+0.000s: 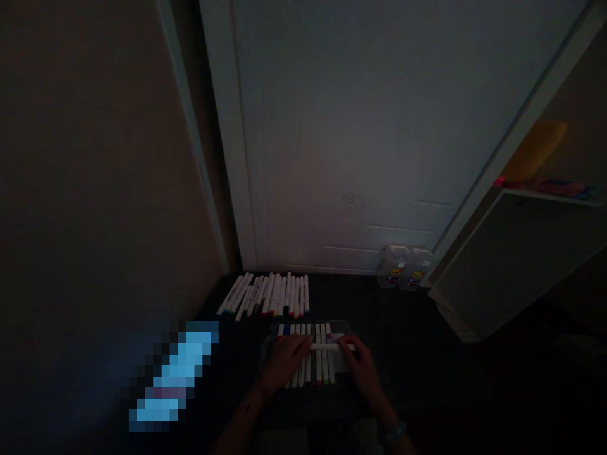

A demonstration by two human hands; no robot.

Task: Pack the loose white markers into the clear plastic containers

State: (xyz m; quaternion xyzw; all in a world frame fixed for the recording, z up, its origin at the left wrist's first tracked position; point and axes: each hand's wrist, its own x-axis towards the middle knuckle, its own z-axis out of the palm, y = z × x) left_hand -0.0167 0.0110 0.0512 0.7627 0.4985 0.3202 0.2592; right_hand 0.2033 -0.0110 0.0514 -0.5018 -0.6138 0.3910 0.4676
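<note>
A white marker (324,347) lies crosswise between my two hands, above a clear tray (349,327) of markers. My left hand (288,355) is closed on its left end, and my right hand (356,358) pinches the other end. Beneath them, several white markers (321,370) with coloured ends stand side by side in the tray, lying lengthwise away from me. My left hand covers part of this row. Farther back to the left, a loose row of white markers (270,295) with coloured tips rests on the dark table.
Two clear plastic containers (393,268) with colourful labels stand at the back right, against a white panel (327,139). The dark table (417,360) extends to the right. A blurred bright-blue shape (175,376) is at the left. A shelf (550,194) holds a yellow object (535,151).
</note>
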